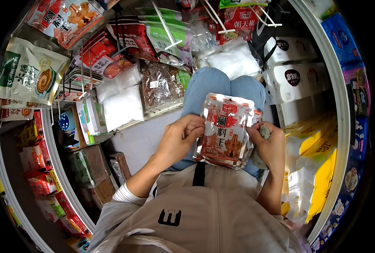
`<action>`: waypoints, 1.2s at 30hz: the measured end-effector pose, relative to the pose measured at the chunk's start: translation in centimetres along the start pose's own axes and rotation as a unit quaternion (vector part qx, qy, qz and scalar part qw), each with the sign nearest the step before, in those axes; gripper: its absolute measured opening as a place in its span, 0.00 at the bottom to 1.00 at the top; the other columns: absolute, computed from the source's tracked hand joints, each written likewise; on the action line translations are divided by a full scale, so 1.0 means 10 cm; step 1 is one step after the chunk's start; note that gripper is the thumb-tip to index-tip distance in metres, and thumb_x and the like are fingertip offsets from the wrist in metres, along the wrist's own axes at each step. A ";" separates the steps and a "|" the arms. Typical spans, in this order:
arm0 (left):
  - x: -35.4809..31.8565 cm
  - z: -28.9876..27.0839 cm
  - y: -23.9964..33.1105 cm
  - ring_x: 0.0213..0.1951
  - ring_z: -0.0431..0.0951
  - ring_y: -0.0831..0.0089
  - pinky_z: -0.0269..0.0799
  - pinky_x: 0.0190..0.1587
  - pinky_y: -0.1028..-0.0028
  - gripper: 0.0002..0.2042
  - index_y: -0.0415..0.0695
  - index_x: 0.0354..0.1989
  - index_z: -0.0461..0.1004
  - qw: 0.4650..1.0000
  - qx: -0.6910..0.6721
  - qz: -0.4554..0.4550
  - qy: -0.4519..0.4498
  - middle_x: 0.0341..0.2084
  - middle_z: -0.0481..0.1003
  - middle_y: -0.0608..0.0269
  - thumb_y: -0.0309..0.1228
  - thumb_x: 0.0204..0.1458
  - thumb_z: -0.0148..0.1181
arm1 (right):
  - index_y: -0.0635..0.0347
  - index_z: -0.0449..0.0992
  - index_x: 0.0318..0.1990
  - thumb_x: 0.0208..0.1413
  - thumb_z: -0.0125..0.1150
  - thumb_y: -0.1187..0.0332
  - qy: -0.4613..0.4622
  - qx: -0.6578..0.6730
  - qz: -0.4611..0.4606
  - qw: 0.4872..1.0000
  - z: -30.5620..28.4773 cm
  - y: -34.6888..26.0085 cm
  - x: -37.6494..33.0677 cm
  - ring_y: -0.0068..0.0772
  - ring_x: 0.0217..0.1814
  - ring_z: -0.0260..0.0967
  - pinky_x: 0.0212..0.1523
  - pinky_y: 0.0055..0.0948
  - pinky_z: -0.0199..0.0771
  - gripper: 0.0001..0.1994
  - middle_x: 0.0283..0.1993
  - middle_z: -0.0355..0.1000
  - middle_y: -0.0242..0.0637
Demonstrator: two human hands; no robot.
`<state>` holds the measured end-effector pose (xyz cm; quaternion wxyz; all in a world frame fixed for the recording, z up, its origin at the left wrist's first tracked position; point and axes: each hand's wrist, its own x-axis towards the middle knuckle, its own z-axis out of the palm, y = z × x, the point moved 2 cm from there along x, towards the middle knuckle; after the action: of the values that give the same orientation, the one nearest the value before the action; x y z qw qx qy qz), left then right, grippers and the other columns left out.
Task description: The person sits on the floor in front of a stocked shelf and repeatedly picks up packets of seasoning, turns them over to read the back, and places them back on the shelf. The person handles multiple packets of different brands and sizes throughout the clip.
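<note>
both curled: left hand (177, 137), right hand (269, 143), gripping red pouch (224, 131)

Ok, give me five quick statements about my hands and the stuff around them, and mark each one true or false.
1. The left hand grips the red packets. True.
2. The right hand is empty. False: it holds a crumpled grey cloth.
3. The red packets are held over the jeans. True.
4. The jeans are black. False: they are blue.
5. The big yellow packages are to the person's left. False: they are to the right.
</note>
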<state>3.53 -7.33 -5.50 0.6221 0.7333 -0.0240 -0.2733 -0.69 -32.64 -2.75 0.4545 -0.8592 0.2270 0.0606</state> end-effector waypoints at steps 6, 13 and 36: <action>-0.07 0.08 0.08 0.42 0.75 0.79 0.73 0.48 0.78 0.12 0.33 0.51 0.70 0.998 0.045 0.027 0.035 0.40 0.75 0.62 0.18 0.59 0.56 | 0.69 0.78 0.29 0.49 0.67 0.70 -0.001 -0.013 -0.015 1.000 0.04 0.04 0.01 0.27 0.20 0.67 0.27 0.31 0.68 0.09 0.19 0.72 0.43; -0.05 0.13 -0.12 0.42 0.74 0.81 0.72 0.47 0.79 0.16 0.34 0.55 0.67 0.993 -0.113 -0.005 0.033 0.41 0.74 0.64 0.17 0.58 0.56 | 0.68 0.77 0.28 0.50 0.66 0.71 -0.009 0.023 0.001 1.000 0.06 0.07 0.02 0.25 0.21 0.65 0.26 0.29 0.67 0.08 0.19 0.71 0.42; -0.07 0.08 -0.01 0.30 0.76 0.77 0.73 0.29 0.77 0.11 0.42 0.40 0.66 0.925 -0.361 -0.002 0.117 0.31 0.76 0.60 0.39 0.67 0.46 | 0.60 0.76 0.43 0.48 0.69 0.68 -0.095 0.052 -0.331 0.937 0.46 -0.77 -0.54 0.37 0.31 0.76 0.30 0.32 0.75 0.15 0.32 0.75 0.38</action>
<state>2.57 -7.73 -5.43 0.8422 0.4863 0.1506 -0.1775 -1.62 -23.35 2.10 0.5127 -0.8509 -0.1118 -0.0242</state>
